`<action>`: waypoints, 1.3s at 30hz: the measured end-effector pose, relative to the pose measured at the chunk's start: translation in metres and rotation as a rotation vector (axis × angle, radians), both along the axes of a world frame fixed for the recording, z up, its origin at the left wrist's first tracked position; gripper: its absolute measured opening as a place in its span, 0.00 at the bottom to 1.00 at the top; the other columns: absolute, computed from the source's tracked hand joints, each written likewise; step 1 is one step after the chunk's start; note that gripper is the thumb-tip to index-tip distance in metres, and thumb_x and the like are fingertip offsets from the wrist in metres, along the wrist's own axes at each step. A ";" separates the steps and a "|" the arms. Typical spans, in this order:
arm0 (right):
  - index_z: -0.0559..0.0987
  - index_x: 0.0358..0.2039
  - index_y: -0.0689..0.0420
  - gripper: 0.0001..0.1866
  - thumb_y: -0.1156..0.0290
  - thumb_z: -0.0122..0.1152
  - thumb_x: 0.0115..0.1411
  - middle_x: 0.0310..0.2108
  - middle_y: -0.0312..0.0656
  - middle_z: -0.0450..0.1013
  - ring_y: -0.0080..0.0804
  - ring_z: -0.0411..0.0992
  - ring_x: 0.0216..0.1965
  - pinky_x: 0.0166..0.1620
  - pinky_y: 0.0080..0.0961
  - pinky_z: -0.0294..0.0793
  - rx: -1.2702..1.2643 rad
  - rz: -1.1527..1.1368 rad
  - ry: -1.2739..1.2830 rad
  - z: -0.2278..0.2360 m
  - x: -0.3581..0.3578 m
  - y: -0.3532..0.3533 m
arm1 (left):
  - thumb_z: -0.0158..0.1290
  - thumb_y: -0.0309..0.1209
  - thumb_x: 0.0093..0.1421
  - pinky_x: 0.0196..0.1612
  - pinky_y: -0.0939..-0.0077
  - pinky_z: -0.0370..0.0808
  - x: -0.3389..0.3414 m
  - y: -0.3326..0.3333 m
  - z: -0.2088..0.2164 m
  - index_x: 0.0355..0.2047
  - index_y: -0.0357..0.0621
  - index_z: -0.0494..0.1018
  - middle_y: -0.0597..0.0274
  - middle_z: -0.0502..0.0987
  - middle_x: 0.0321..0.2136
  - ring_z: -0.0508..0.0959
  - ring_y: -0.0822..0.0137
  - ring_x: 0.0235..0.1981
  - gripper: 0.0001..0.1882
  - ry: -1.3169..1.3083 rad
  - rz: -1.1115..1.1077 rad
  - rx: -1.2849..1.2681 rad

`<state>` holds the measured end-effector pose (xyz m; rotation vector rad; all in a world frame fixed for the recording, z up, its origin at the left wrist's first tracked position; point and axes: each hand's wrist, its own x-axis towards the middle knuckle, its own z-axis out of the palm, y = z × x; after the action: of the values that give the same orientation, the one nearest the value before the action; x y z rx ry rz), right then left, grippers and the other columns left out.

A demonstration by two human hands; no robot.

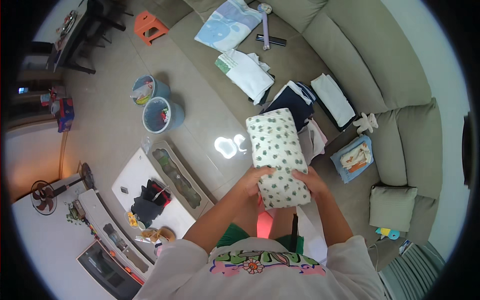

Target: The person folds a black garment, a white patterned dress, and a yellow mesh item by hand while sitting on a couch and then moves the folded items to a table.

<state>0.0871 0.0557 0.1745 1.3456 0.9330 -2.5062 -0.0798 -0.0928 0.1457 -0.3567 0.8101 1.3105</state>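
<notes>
Left hand [255,181], right hand [312,183], fingers clamped on 1 folded patterned cloth [278,150], 2 blue bins [176,118]

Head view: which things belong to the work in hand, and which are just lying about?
In the work:
- patterned bundle, held by left hand and right hand
- probably navy clothes, white cloth on the sofa

Seemingly just about:
- orange stool
- blue bins
- fan
- cushion

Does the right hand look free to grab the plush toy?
Probably not: the right hand holds the green-patterned cloth bundle with the left hand, though nothing covers the plush toy.
</notes>
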 end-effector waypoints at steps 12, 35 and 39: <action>0.65 0.56 0.61 0.31 0.69 0.65 0.54 0.47 0.41 0.71 0.26 0.71 0.46 0.49 0.25 0.71 0.092 0.260 0.049 -0.011 -0.155 0.069 | 0.56 0.21 0.52 0.54 0.63 0.70 -0.096 0.028 -0.005 0.55 0.38 0.63 0.54 0.72 0.49 0.73 0.59 0.49 0.28 0.037 0.326 -0.030; 0.58 0.58 0.60 0.45 0.54 0.70 0.45 0.43 0.53 0.74 0.47 0.74 0.44 0.49 0.34 0.70 0.725 0.652 -0.162 -0.116 -0.311 0.154 | 0.60 0.33 0.53 0.51 0.66 0.72 -0.247 0.119 -0.138 0.55 0.38 0.62 0.53 0.72 0.48 0.73 0.62 0.48 0.31 0.100 0.329 -0.222; 0.57 0.58 0.62 0.45 0.54 0.69 0.46 0.42 0.55 0.73 0.48 0.74 0.45 0.49 0.34 0.70 0.641 0.583 -0.101 -0.087 -0.328 0.121 | 0.56 0.37 0.55 0.50 0.68 0.73 -0.269 0.089 -0.118 0.55 0.35 0.63 0.52 0.73 0.48 0.75 0.61 0.47 0.30 0.029 0.287 -0.205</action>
<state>-0.2408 0.1769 0.0871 1.0804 1.8778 -1.7457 -0.3486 -0.0040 0.0279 -0.6366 0.9458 1.5040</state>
